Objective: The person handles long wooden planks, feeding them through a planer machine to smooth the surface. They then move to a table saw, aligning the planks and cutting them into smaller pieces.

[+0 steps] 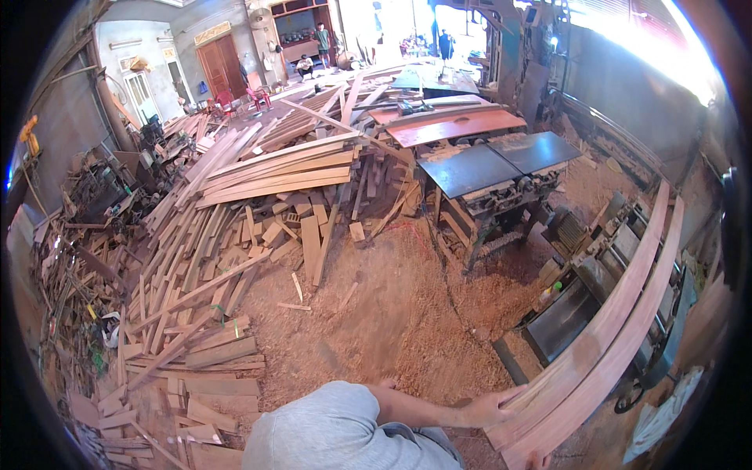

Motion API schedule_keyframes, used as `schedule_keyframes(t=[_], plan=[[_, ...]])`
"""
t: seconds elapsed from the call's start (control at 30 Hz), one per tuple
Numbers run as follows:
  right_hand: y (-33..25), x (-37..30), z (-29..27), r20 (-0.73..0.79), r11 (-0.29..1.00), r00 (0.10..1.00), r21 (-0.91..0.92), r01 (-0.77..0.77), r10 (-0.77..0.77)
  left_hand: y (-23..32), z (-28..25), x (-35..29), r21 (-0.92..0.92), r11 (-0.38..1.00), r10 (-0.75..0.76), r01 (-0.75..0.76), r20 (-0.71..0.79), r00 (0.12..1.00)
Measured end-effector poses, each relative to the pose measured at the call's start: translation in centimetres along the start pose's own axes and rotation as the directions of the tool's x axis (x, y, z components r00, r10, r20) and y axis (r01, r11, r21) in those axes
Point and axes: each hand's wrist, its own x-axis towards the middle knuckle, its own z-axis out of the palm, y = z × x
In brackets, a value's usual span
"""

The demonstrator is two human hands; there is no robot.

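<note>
Two long reddish-brown boards are lying side by side along a dark machine (565, 321), the left board (599, 337) and the right board (631, 341) both reaching past its near edge toward the person. A gap is showing between them toward their far ends. The left hand (486, 409) is holding the left board's near end, its fingers pinching the left edge. The right hand (539, 462) is touching the boards' near end at the bottom of the view; it is mostly cut off, so I cannot tell how its fingers are closing. A green-capped bottle (552, 291) is sitting by the machine's left edge. Farther left, a black-topped table (470, 171) is standing among wood shavings (376, 290), and an orange-red panel (458, 128) is lying beyond its far edge. Left of the table, pale planks (286, 174) are resting on a heap of timber (227, 235). Two people are staying near a doorway in the background.
</note>
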Motion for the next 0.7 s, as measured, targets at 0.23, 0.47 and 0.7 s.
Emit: schedule_keyframes(t=[0.23, 0.47, 0.7], plan=[[-1.4, -1.0, -3.1, 0.095, 0.995, 0.995, -0.1, -0.025, 0.034, -2.5, 3.5, 0.1, 0.057, 0.995, -0.079, 0.077, 0.042, 0.996], [-4.9, -2.1, -2.4, 0.152, 0.776, 0.908, -0.476, 0.414, -0.391, -2.4, 3.6, 0.2, 0.004, 0.995, 0.104, -0.103, -0.045, 0.994], [-16.5, -1.8, 4.2, 0.194, 0.297, 0.701, -0.805, 0.514, -0.687, 2.8, -15.2, 0.0, 0.302, 0.938, -0.147, 0.171, -0.101, 0.984]])
